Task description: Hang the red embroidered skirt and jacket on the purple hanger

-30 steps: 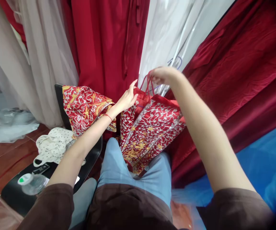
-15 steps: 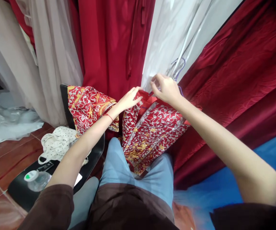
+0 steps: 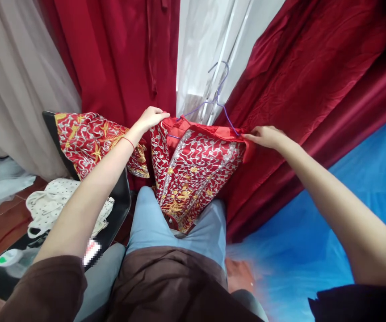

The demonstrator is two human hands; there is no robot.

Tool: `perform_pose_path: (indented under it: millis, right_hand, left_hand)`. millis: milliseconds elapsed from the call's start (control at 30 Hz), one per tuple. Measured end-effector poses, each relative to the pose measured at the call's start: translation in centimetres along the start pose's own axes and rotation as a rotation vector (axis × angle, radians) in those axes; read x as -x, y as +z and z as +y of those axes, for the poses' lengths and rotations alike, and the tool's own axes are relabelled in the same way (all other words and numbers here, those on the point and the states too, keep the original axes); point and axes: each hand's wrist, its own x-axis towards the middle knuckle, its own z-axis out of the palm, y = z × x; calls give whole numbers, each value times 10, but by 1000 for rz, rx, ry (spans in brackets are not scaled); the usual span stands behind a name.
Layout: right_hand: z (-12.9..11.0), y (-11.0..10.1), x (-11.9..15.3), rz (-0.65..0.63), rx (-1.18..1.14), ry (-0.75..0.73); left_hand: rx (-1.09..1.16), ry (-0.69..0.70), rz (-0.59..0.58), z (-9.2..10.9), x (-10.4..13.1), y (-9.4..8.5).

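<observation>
A red garment (image 3: 193, 167) with silver and gold embroidery hangs in front of my knees, its top edge spread between my hands. My left hand (image 3: 153, 117) pinches its upper left corner. At the upper right corner, my right hand (image 3: 265, 136) grips the cloth between thumb and fingers. A purple wire hanger (image 3: 217, 100) sits inside the garment's top, its hook pointing up and partly outside the cloth. Another embroidered red piece (image 3: 94, 138) is draped over the back of a black chair, partly behind my left forearm.
On the black chair (image 3: 121, 201) lie a white dotted cloth (image 3: 50, 201) and a bottle with a white and green cap (image 3: 9, 258). Red curtains (image 3: 122, 58) and white fabric stand ahead; blue fabric (image 3: 296, 237) lies to the right.
My right hand has moved right and now grips the garment's right corner. My left hand has shifted left. The garment's top is stretched wider, and more of the purple hanger shows.
</observation>
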Motion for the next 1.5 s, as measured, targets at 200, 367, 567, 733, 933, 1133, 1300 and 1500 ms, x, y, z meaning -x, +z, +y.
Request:
perform_pose_path:
  millis: [200,367,567,733,933,1133,1300,1500]
  right_hand:
    - [-13,2,1,92,11,104]
    - [-15,-5,-12,194,-221,162]
    - [-45,-2,-18,381,-336,347]
    - [-52,6,-28,326,-388,462]
    - [-98,64,7,604,-487,181]
    - [-215,153,67,472,-119,-730]
    - [-253,162,32,507,7,-916]
    - [-259,156,10,497,94,-1134]
  left_hand:
    - [-74,35,273,1,7,13]
    - [136,-59,678,6,1,46]
    - [173,7,664,17,-13,73]
    - [-143,183,439,-12,0,40]
    - [-409,109,273,-18,13,22]
    - [-284,45,368,-9,23,40]
    - [-179,37,351,-5,34,35]
    - [-132,48,325,-1,35,31]
